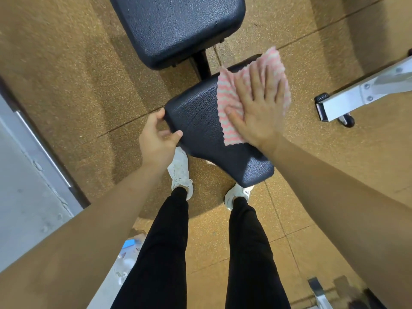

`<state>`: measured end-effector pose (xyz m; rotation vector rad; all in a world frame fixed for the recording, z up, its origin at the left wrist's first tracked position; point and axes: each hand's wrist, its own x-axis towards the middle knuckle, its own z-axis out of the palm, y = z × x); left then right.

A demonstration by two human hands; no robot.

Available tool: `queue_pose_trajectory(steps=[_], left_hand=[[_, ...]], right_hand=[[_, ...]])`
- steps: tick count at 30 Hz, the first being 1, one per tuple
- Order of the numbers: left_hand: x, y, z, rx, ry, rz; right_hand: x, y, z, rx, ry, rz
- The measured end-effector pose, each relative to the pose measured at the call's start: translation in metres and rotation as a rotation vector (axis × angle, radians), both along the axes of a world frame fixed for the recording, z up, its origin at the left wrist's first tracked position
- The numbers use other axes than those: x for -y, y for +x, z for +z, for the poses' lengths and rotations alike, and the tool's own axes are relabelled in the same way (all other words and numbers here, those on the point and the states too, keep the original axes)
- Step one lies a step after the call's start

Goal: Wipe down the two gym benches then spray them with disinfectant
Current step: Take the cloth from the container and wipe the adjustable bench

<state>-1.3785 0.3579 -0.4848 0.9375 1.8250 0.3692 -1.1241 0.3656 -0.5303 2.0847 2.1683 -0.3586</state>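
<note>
The cloth (227, 98) carries pink and white zigzag stripes. The seat pad (200, 123) and back pad (174, 25) are pebbled black; the floor (66, 63) is speckled tan. Trousers (165, 241) are black, shoes (181, 171) white.

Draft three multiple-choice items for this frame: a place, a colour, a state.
1. Where does the cloth lie? A on a table; B on a shelf; C on the seat pad.
2. What colours is the cloth? A blue; B pink and white; C green.
3. How is the right hand? A flat, pressing the cloth; B a fist; C gripping a dumbbell.
Answers: C, it covers the seat pad's far right part; B, zigzag stripes show; A, fingers lie straight over it.
</note>
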Motion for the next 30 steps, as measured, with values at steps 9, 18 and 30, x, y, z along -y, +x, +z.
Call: queue_pose_trajectory(steps=[9,18,30], left_hand=[[0.006,0.002,-0.006,-0.023,0.033,-0.009],[0.012,0.002,-0.012,-0.002,0.056,0.011],[0.02,0.005,-0.016,0.023,0.065,0.09]], right_hand=[[0.117,-0.04,0.0,-0.028,-0.112,0.095],[0.108,-0.04,-0.002,-0.047,-0.088,-0.122],[-0.064,0.046,0.009,-0.593,-0.253,-0.405]])
